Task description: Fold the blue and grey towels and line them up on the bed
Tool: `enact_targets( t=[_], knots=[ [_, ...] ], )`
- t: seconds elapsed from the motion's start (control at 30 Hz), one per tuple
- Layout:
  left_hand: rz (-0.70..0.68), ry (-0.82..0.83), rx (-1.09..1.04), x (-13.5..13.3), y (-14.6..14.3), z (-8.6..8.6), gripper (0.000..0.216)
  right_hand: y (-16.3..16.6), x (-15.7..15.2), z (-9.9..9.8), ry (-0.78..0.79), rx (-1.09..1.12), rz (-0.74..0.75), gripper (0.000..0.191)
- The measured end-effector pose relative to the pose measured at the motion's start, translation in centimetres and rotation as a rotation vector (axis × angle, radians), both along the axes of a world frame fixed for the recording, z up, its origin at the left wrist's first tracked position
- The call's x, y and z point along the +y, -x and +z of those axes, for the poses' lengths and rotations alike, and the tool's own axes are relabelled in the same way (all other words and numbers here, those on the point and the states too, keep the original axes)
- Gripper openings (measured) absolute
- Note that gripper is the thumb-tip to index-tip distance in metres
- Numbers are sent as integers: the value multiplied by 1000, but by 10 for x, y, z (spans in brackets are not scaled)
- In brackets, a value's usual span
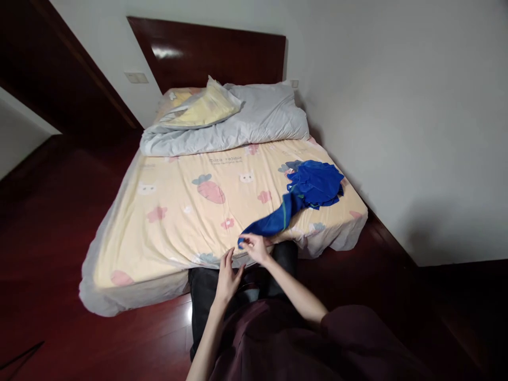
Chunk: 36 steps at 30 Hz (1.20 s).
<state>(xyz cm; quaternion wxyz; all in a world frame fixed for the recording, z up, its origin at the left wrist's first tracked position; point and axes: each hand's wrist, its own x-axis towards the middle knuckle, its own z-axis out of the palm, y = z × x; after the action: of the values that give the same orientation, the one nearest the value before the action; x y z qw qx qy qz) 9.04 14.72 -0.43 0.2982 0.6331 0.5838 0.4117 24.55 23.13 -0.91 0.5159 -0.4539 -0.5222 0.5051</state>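
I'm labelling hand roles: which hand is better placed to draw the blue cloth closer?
Probably the right hand: it is at the near tip of the blue cloth. The left hand is open, apart from the cloth and farther from that tip.

On the yellow-sheeted bed [182,233], a long blue fabric strip [273,223] (green-lined) trails from a crumpled blue fabric heap [317,182] nearward.

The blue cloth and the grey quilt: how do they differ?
The blue cloth looks smaller than the grey quilt. The cloth is deep blue with green lines; the quilt is pale grey and yellow. The cloth trails to the right hand; the quilt lies near the headboard. Both lie rumpled.
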Motion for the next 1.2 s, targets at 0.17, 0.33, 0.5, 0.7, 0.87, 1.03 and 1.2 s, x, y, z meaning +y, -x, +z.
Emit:
enact_targets(
  t=[0.17, 0.33, 0.5, 0.7, 0.87, 1.03, 1.2],
  knots=[
    [43, -81, 2, -5, 8, 30, 32, 43, -81, 20, -29, 75, -21, 40],
    [-14, -106, -39, -37, 20, 39, 27, 28, -114, 42, -143, -106, 69, 37],
    [47, -75, -121, -45, 21, 34, 26, 13, -123, 28, -329, -382, 45, 39],
    [374, 120, -317, -49, 39, 24, 42, -43, -85, -29, -41, -558, -516, 52],
    [480, 237, -425, -52, 55, 15, 59, -77, -48, -66, 327, -517, -433, 33],
    [552, 271, -453, -50, 58, 7, 60, -76, -43, -77, 313, -537, -467, 36],
    [518, 236, -446, -40, 51, 13, 56, -75, -35, -74, 408, -423, -504, 33]
  ],
)
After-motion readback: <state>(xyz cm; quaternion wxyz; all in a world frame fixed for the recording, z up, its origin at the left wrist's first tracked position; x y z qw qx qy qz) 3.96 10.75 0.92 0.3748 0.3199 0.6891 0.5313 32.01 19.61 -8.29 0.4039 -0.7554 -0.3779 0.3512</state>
